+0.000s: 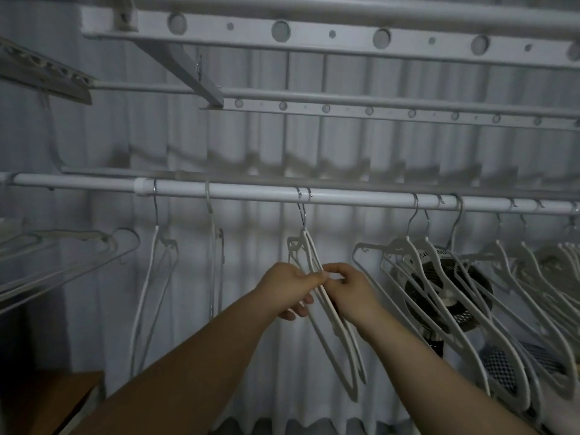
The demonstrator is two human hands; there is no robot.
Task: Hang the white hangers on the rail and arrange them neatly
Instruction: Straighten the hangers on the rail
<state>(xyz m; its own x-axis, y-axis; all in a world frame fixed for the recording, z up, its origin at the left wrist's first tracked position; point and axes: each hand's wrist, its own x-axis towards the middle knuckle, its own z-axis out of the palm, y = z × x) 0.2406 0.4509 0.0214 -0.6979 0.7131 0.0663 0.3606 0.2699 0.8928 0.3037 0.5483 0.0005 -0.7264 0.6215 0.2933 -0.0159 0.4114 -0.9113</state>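
A pair of white hangers (342, 340) is hung by its hooks on the rail (251, 192) and pinched mid-arm from both sides: the left grip (287, 288) and the right grip (350, 290) are curled onto it. Its long axis is slanted down and rightward from the hooks above, and neither grip is judged nearer.

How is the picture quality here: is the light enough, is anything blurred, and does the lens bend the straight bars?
Head view: dim, grey light with soft shadows on the curtain; the rail bows slightly from the wide-angle lens; the hangers at the right edge look smeared; the left hand and right hand pinching the middle pair of hangers are fairly sharp.
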